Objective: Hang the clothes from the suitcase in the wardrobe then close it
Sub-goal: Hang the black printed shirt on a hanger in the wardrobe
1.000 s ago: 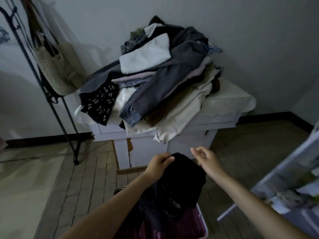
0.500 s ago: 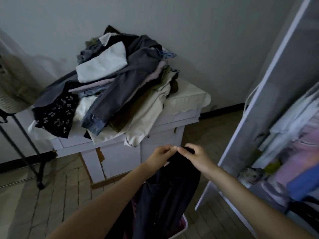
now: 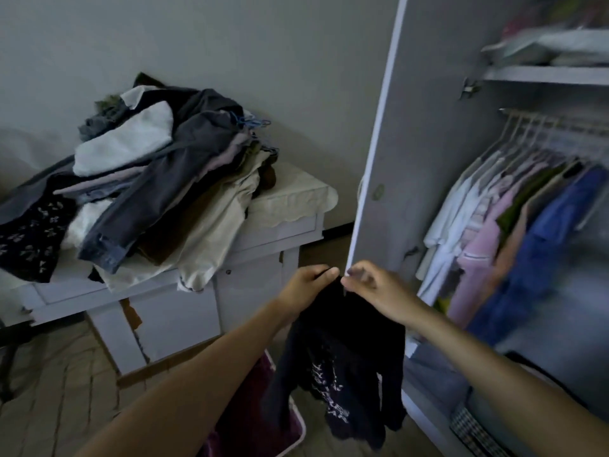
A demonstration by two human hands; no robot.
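Observation:
A dark garment [image 3: 342, 361] with pale lettering hangs from both my hands in front of me. My left hand [image 3: 304, 283] grips its top edge and my right hand [image 3: 372, 291] pinches the same edge, the two hands almost touching. Below it lies the open suitcase [image 3: 293, 433] with a maroon lining and more clothes in it. To the right stands the wardrobe, its white door [image 3: 412, 143] swung open. Inside, several clothes hang on hangers from a rail [image 3: 553, 122].
A white cabinet [image 3: 263, 255] at the left carries a big heap of clothes [image 3: 158, 192] with blue hangers on top. A shelf [image 3: 547, 74] with folded items sits above the rail. Folded fabric lies on the wardrobe floor [image 3: 474, 423].
The view has swung right, bringing the open wardrobe fully into sight. My hands have come together on the garment's top edge and lifted it higher out of the suitcase.

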